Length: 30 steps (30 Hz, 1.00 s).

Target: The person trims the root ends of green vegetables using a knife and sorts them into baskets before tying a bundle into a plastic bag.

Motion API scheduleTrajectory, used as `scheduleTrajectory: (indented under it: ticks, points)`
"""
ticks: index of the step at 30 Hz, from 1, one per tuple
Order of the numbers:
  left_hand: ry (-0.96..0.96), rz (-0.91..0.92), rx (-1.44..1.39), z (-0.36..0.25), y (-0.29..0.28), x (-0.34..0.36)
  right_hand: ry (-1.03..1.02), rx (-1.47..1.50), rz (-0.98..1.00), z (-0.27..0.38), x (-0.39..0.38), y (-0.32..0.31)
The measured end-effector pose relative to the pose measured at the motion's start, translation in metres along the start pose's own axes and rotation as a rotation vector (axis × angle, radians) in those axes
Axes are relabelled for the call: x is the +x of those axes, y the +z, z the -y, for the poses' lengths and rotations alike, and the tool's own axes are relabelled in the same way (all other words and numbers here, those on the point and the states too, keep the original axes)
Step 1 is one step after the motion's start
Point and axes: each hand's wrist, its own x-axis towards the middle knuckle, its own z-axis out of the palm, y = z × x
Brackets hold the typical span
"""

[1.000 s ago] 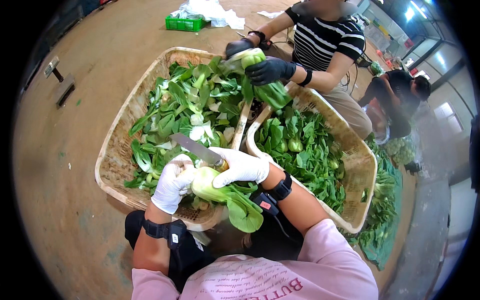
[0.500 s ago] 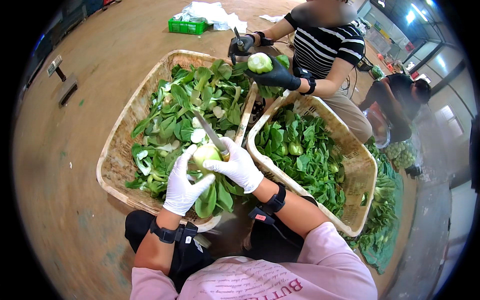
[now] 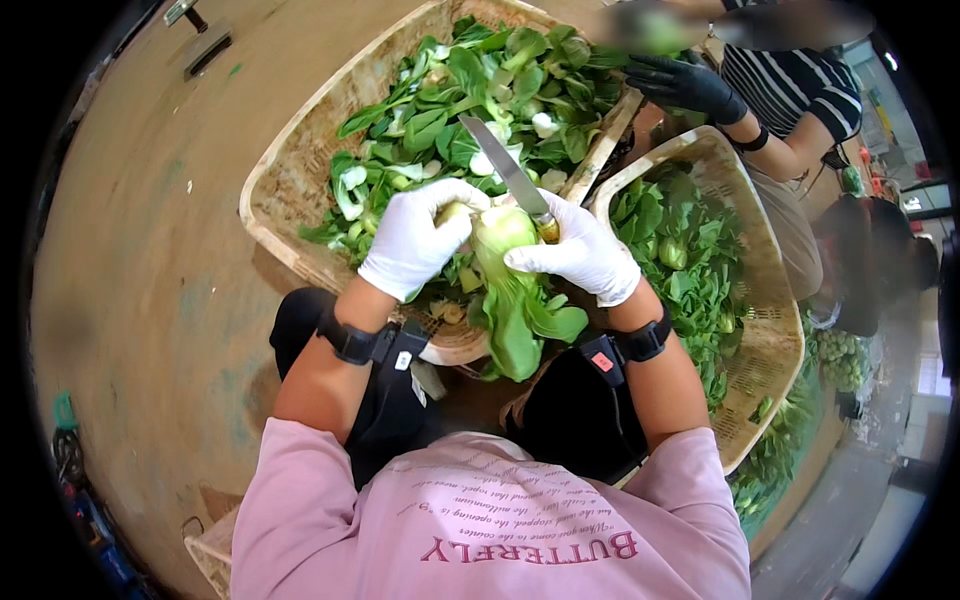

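Both my hands wear white gloves and meet over the near edge of the left crate. My right hand [image 3: 585, 250] grips a knife [image 3: 505, 165] by its yellowish handle, the blade pointing up and left, and its thumb rests against a bok choy [image 3: 510, 285]. The bok choy hangs with its pale base up and its green leaves down. On its left side my left hand [image 3: 415, 240] is closed, pinching a pale green stalk [image 3: 453, 213] at the base; whether that stalk is still attached I cannot tell.
Loose leaves and trimmings [image 3: 440, 110] lie in the dirty cream crate [image 3: 290, 150]. Bok choy [image 3: 675, 255] fill a second crate [image 3: 785, 345] at right. Across from me, a co-worker's black-gloved hand [image 3: 690, 85] is near. A scale [image 3: 205, 45] stands far left; more greens [image 3: 785, 440] lie right.
The view has shifted, so the crates sit farther up and right. My left hand has gone from spread around the bok choy to pinching a stalk beside its base. The knife stays in my right hand.
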Motion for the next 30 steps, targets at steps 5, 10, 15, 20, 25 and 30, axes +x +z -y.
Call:
scheduleTrajectory:
  ticks: [5, 10, 15, 20, 25, 30]
  points:
    - [0.151, -0.322, 0.056, 0.017, -0.023, 0.016, -0.061, 0.195, 0.112, 0.014, -0.004, 0.012]
    - [0.109, 0.133, -0.372, -0.003, 0.005, 0.010, -0.102, 0.117, -0.181, 0.006, -0.003, -0.001]
    - [-0.559, 0.291, -0.974, 0.009, 0.030, 0.000, 0.008, -0.369, -0.379, -0.008, 0.000, -0.021]
    - [-0.143, 0.191, -0.670, 0.013, 0.037, 0.000, -0.150, -0.508, -0.254, 0.003, -0.001, -0.012]
    - [-0.300, 0.310, -0.717, 0.004, 0.028, -0.005, -0.221, -0.329, -0.201, 0.002, -0.002, -0.013]
    - [-0.292, 0.465, -0.425, -0.010, 0.007, -0.006, -0.056, -0.306, -0.185, 0.016, -0.010, -0.028]
